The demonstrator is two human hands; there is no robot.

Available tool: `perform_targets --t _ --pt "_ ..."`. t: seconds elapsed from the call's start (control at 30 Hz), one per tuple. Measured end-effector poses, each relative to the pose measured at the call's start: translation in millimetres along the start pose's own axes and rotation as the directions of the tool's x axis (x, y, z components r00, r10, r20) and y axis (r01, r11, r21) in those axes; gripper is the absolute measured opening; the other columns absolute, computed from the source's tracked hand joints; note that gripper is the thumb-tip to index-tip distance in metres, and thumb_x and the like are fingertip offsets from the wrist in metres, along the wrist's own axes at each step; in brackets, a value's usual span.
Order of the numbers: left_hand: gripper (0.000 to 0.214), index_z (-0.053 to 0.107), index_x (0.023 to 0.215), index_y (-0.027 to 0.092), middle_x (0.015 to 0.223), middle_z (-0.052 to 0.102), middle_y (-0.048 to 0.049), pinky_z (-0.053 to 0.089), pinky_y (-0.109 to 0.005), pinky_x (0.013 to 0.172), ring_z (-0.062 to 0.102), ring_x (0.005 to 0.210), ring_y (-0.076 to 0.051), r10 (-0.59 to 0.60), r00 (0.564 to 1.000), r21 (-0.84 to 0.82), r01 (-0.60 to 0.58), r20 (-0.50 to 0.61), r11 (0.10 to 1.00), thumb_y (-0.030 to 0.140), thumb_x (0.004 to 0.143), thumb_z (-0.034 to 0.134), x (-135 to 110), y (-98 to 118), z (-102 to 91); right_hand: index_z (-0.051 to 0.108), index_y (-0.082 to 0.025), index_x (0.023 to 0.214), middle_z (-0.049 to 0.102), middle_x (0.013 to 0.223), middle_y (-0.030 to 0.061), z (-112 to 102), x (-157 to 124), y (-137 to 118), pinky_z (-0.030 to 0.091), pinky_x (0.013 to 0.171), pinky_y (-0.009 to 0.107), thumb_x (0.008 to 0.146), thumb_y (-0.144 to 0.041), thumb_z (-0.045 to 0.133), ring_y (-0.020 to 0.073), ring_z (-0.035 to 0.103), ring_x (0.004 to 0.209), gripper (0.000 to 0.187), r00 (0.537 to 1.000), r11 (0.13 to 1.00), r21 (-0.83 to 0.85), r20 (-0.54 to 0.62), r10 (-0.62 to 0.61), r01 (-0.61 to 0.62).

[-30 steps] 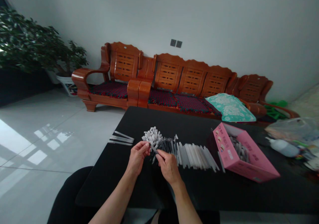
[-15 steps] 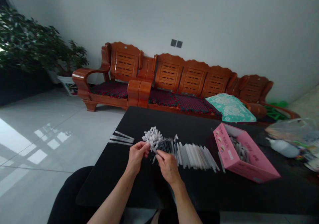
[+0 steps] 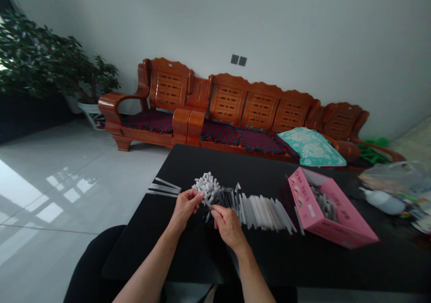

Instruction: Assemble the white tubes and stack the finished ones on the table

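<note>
Both my hands are close together over the black table [image 3: 151, 244], fingertips pinched. Between them runs a short, slim pale tube [image 3: 208, 204]; my left hand [image 3: 186, 206] is at its upper left end and my right hand [image 3: 227, 222] grips the lower right end. Just beyond the fingers lies a heap of small white caps [image 3: 206, 183]. Thin dark rods [image 3: 225, 197] lie beside the heap, partly hidden by my right hand. Farther right is a row of translucent tubes [image 3: 264, 211]. Several finished-looking slim pale sticks [image 3: 164, 187] lie at the table's left edge.
At the right of the table stands an open pink box [image 3: 343, 231] holding grey-white pieces. Past it are a white bottle [image 3: 384, 200] and a clear plastic bag [image 3: 397, 175]. A wooden sofa [image 3: 188, 123] with a turquoise cushion [image 3: 310, 146] runs behind the table.
Hardly anything differs. My hands keep the same pinch on the pale tube, with only a slight shift of the left fingers and the camera view.
</note>
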State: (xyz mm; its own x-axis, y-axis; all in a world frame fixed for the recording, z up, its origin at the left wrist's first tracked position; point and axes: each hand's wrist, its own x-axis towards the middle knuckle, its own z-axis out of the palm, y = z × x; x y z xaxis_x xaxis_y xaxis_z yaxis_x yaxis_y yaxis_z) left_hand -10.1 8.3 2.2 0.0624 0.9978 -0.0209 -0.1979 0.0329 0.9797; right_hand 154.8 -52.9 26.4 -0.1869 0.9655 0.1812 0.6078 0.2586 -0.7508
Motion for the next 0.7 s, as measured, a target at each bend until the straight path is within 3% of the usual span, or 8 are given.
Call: perform_targets --t 0.1,0.23,0.27,0.37,0.47,0.53,0.63,0.7 --pt "0.029 0.07 0.071 0.013 0.05 0.056 0.0011 0.032 -0.017 0.039 0.044 0.041 -0.007 0.035 0.998 -0.005 -0.035 0.057 0.999 0.041 0.067 0.077 1.0 4.2 -2.3 0.058 -0.019 0.067 0.054 0.053 -0.0038 0.3 0.0 0.3 0.032 0.056 0.022 0.097 -0.029 0.041 0.0112 0.054 0.052 0.035 1.0 1.0 -0.002 -0.009 0.002 -0.002" --pt "0.037 0.074 0.095 0.014 0.085 0.071 -0.0089 0.044 -0.021 0.047 0.06 0.06 -0.014 0.079 0.991 -0.052 -0.073 0.11 0.996 0.041 0.069 0.076 -1.3 13.2 -2.2 0.059 -0.019 0.069 0.054 0.053 -0.0037 1.3 0.4 1.6 0.032 0.056 0.022 0.097 -0.028 0.041 0.0117 0.054 0.052 0.035 1.0 1.0 -0.004 -0.018 0.011 -0.011" --pt "0.037 0.074 0.093 0.014 0.084 0.071 -0.0087 0.044 -0.02 0.046 0.06 0.059 -0.014 0.07 0.994 -0.039 -0.067 0.088 0.997 0.043 0.071 0.074 -1.6 13.9 -1.5 0.06 -0.019 0.07 0.055 0.053 -0.0036 1.6 0.5 1.7 0.033 0.056 0.022 0.097 -0.028 0.041 0.0117 0.055 0.053 0.035 1.0 1.0 -0.006 -0.017 0.012 -0.012" --pt "0.036 0.067 0.067 0.014 0.053 0.059 -0.0006 0.031 -0.017 0.035 0.047 0.04 -0.008 0.015 1.0 0.056 -0.016 0.015 0.998 0.049 0.072 0.071 -0.6 10.8 0.0 0.059 -0.019 0.07 0.056 0.054 -0.0037 2.5 0.4 1.7 0.033 0.057 0.022 0.097 -0.029 0.041 0.0115 0.055 0.054 0.034 1.0 1.0 -0.016 -0.011 0.013 -0.013" --pt "0.036 0.062 0.059 0.015 0.043 0.05 0.0035 0.026 -0.017 0.035 0.039 0.036 -0.006 0.013 0.999 0.073 -0.015 0.033 0.997 0.046 0.069 0.075 1.0 6.6 -0.3 0.058 -0.019 0.068 0.055 0.053 -0.004 2.8 0.4 2.9 0.032 0.056 0.022 0.097 -0.029 0.042 0.0112 0.054 0.053 0.034 1.0 1.0 -0.027 -0.008 0.016 -0.016" --pt "0.029 0.07 0.07 0.014 0.052 0.058 0.0005 0.035 -0.017 0.04 0.047 0.043 -0.008 0.051 0.995 0.036 -0.055 0.091 0.998 0.042 0.068 0.077 1.2 6.9 -1.1 0.058 -0.019 0.068 0.054 0.053 -0.0041 2.6 0.3 4.3 0.032 0.056 0.022 0.097 -0.028 0.042 0.0112 0.053 0.053 0.034 1.0 0.999 -0.027 -0.012 0.017 -0.017" --pt "0.036 0.073 0.095 0.014 0.084 0.071 -0.0078 0.049 -0.022 0.056 0.061 0.064 -0.014 0.095 0.986 -0.026 -0.093 0.134 0.995 0.04 0.07 0.076 1.2 9.7 -1.7 0.06 -0.019 0.071 0.054 0.053 -0.0041 2.2 0.1 5.6 0.032 0.056 0.022 0.097 -0.028 0.041 0.0113 0.053 0.053 0.034 1.0 1.0 -0.018 -0.021 0.017 -0.017" --pt "0.036 0.073 0.092 0.014 0.084 0.07 -0.0081 0.049 -0.022 0.053 0.062 0.065 -0.015 0.089 0.992 -0.007 -0.089 0.092 0.996 0.044 0.073 0.073 1.8 8.9 -1.4 0.061 -0.019 0.072 0.054 0.054 -0.004 2.2 0.2 5.1 0.032 0.056 0.022 0.097 -0.028 0.041 0.0114 0.054 0.053 0.034 1.0 1.0 -0.018 -0.023 0.017 -0.017"
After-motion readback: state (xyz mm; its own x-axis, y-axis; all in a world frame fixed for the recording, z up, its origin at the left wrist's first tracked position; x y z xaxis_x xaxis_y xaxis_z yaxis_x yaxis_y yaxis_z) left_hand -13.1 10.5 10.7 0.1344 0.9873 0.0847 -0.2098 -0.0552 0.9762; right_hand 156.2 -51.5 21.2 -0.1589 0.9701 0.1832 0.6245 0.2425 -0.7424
